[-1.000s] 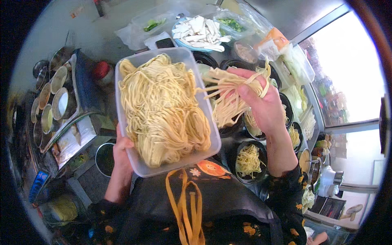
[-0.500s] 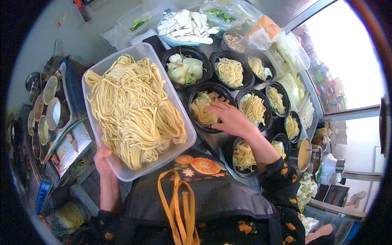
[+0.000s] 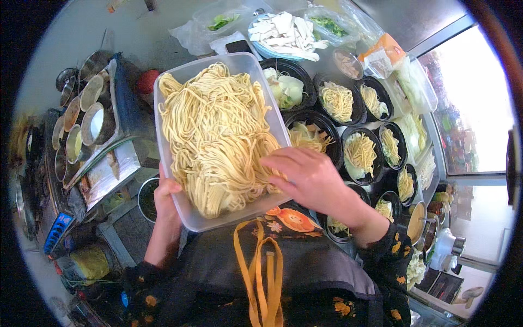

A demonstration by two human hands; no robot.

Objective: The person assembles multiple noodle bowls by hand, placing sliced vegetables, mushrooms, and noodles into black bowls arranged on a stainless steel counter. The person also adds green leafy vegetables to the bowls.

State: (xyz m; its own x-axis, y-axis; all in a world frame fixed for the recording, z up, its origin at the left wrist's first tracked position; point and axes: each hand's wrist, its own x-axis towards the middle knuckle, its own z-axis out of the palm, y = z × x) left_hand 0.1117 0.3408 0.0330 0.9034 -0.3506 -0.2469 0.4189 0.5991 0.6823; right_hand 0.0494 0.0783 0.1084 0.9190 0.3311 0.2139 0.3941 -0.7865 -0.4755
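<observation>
My left hand [image 3: 166,199] grips the lower left side of a translucent plastic container [image 3: 274,106], held tilted in front of my apron. Fresh pale-yellow noodles [image 3: 218,131] fill it in loose heaps. At the container's right edge, my right hand [image 3: 311,177] has its curled fingers in the noodles, closed around some strands. Just beyond that hand, a black bowl [image 3: 336,146] contains noodles and brownish pieces. Another black bowl [image 3: 311,90] behind it shows pale vegetables with green bits and no visible noodles.
Several more black bowls with noodles [image 3: 336,101] stand close together on the right. Behind them are a blue bowl of white strips [image 3: 283,32], a phone [image 3: 238,47] and bags of greens [image 3: 329,25]. Metal containers [image 3: 93,122] stand on the left, a bright window [image 3: 474,103] at the right.
My right hand has moved from the black bowl back to the noodles in the container. My left hand still grips the container, and the whole view has shifted somewhat.
</observation>
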